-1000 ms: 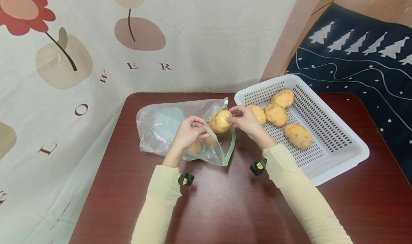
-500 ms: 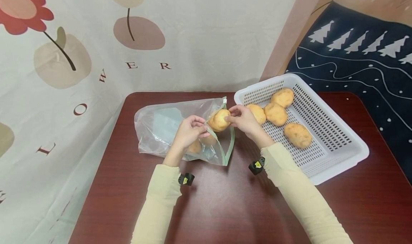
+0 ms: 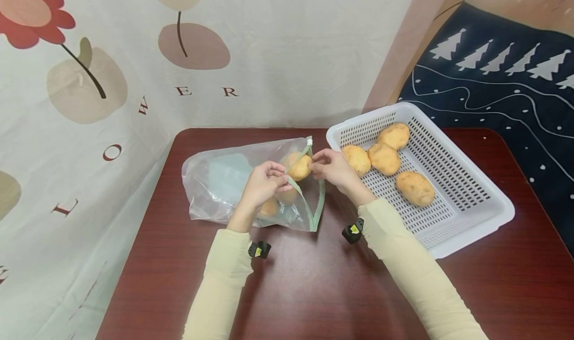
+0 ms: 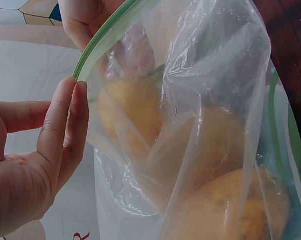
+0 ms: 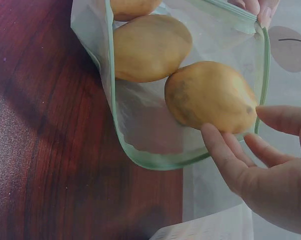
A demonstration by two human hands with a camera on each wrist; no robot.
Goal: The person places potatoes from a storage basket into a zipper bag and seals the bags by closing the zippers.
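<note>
Left wrist view: the bag (image 4: 215, 55) blurs 3 potatoes (image 4: 200, 145) (lowest cut off).

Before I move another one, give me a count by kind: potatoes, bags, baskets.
Basket: 1
Bag: 1
Potatoes: 7 in sight (4 in the basket, 3 in the bag, one of those at its mouth)
Total: 9

This looks like a home, though the room cannot be told. A flower-printed curtain (image 3: 287, 56) hangs along the far and left edges of a wood-grained table (image 3: 309, 292); a navy fir-tree cloth (image 3: 498, 100) lies beyond its far right corner.
</note>
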